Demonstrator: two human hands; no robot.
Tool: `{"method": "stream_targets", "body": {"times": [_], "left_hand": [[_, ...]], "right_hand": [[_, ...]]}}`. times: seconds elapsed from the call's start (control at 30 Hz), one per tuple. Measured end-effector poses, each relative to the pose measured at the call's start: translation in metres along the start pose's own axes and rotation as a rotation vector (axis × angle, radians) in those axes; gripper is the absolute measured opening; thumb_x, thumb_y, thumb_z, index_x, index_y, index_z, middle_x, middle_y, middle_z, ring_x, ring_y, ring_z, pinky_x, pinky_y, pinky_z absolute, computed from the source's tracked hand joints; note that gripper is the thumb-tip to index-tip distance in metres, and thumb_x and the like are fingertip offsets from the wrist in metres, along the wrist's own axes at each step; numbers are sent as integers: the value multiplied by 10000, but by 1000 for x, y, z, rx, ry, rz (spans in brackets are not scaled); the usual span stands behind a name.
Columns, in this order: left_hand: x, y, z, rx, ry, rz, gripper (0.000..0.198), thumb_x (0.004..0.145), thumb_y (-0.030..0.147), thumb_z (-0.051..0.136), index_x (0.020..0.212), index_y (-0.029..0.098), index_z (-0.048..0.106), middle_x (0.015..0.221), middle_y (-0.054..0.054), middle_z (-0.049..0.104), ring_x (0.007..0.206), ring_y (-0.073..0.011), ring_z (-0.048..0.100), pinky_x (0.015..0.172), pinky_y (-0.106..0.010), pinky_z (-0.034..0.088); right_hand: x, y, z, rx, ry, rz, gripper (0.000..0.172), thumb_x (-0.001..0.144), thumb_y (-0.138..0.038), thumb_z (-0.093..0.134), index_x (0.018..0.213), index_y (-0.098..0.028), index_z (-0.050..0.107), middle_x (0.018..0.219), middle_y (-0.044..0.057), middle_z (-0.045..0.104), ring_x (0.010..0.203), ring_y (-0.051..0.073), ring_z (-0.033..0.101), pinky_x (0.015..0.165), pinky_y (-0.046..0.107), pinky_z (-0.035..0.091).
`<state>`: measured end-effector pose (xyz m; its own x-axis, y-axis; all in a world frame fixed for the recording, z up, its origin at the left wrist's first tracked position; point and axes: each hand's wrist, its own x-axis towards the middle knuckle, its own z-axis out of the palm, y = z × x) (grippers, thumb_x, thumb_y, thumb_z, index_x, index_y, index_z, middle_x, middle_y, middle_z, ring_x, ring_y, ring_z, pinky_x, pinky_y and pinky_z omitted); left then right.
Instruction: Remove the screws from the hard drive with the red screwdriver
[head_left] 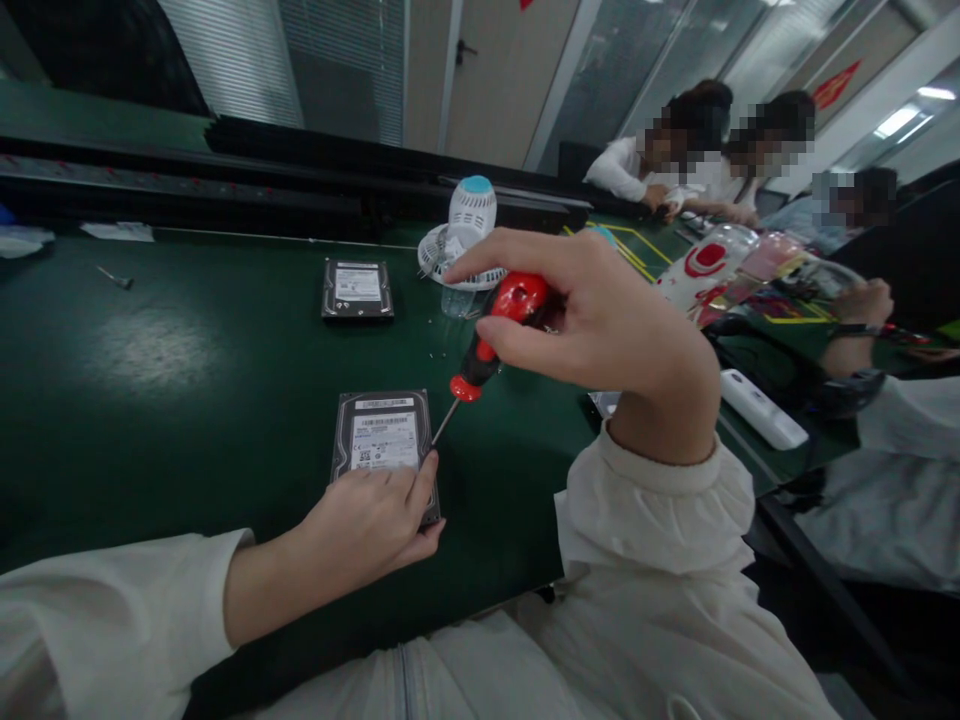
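A hard drive with a white label lies flat on the green table in front of me. My left hand rests on its near edge, fingers curled and pressing it down. My right hand is closed round the red handle of a screwdriver. The screwdriver slants down to the left, and its thin tip meets the drive's right edge, just above my left fingers.
A second hard drive lies farther back. Behind it stands a small white fan with a clear cup beside it. A white remote-like object and colourful packets lie to the right. Other people sit along the right side.
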<state>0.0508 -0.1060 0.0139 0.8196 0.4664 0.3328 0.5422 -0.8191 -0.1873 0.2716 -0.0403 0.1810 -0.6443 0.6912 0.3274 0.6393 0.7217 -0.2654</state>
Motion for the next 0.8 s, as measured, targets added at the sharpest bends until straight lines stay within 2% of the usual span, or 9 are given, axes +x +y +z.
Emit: {"method": "stream_targets", "body": {"times": [0.1, 0.23, 0.3, 0.37, 0.43, 0.53, 0.63, 0.7, 0.8], "left_hand": [[1, 0, -1, 7, -1, 2, 520, 900, 395, 603, 1203, -15, 708, 768, -140, 747, 595, -237, 708, 482, -327, 556], [1, 0, -1, -4, 3, -1, 517, 892, 389, 607, 1194, -18, 711, 763, -137, 746, 605, -238, 714, 486, -325, 562], [1, 0, -1, -9, 4, -5, 520, 890, 389, 608, 1198, -16, 710, 750, -128, 739, 593, -236, 708, 476, -325, 557], [1, 0, -1, -7, 11, -3, 519, 890, 386, 607, 1198, -19, 710, 752, -128, 738, 590, -235, 705, 471, -325, 554], [1, 0, -1, -1, 18, 0, 517, 889, 384, 608, 1194, -21, 712, 762, -133, 740, 596, -238, 707, 475, -328, 556], [2, 0, -2, -3, 12, -2, 516, 886, 382, 615, 1195, -21, 712, 755, -127, 736, 592, -242, 704, 478, -338, 558], [1, 0, -2, -11, 4, 1, 517, 901, 384, 603, 1198, -27, 706, 750, -125, 730, 589, -243, 702, 474, -341, 554], [1, 0, -1, -10, -4, 1, 524, 920, 392, 581, 1207, -31, 698, 763, -134, 732, 596, -245, 702, 477, -343, 551], [0, 0, 0, -5, -18, 5, 533, 945, 403, 548, 1223, -30, 686, 781, -143, 739, 611, -244, 705, 489, -341, 551]], "right_hand": [[-1, 0, -1, 18, -53, -46, 458, 898, -303, 556, 1309, -102, 583, 1070, 60, 690, 742, 90, 510, 736, 277, 370], [0, 0, 2, -39, 52, 4, 417, 931, -462, 560, 1195, -152, 652, 927, 22, 683, 700, 83, 490, 696, 268, 351], [0, 0, 3, -48, 51, 8, 395, 903, -386, 587, 1217, -149, 628, 926, 15, 664, 696, 82, 484, 705, 269, 358], [0, -1, 3, -21, 5, -17, 453, 872, -329, 595, 1280, -132, 570, 986, 27, 647, 739, 92, 507, 742, 274, 380], [0, -1, 2, -4, -8, -27, 467, 891, -395, 591, 1276, -133, 557, 1028, 38, 639, 775, 101, 526, 764, 279, 388], [-1, -2, 1, -53, 31, 34, 462, 930, -546, 532, 1164, -156, 616, 1002, 33, 656, 751, 99, 515, 736, 284, 359], [-1, -3, 0, -69, 24, 55, 381, 904, -403, 572, 1171, -135, 607, 905, 12, 627, 669, 81, 455, 699, 286, 340], [-2, -4, 0, -18, -18, 17, 432, 854, -294, 585, 1239, -102, 550, 881, 3, 587, 664, 79, 440, 714, 283, 359], [-2, -4, 0, -16, -12, 22, 439, 891, -405, 581, 1213, -108, 554, 856, -1, 566, 682, 85, 445, 726, 284, 364]]}}
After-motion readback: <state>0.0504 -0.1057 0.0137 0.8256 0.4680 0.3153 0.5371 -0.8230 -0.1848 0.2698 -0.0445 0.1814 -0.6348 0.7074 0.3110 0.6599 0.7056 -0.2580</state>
